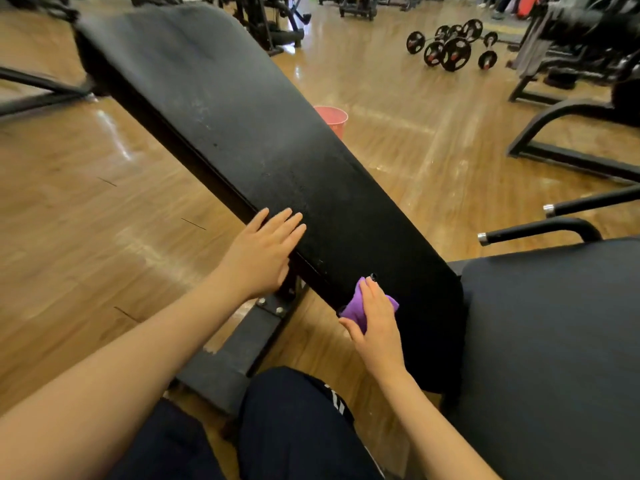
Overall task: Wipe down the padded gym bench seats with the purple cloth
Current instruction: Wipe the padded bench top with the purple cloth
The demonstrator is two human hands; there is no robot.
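Padding of the long black bench back (242,133) stretched up and away from the right hand (379,327), whose grip pressed the purple cloth (356,308) onto its near end by the left edge. Left hand (259,251), fingers straight and released, lay flat on that edge farther up. Beyond stood a pink bucket (332,119), contents unseen.

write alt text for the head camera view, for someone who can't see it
A person's right hand presses a purple cloth onto the near end of a long black padded bench, while the left hand rests flat on the bench's edge. A second dark pad sits at right; a pink bucket and barbells stand on the wooden floor.
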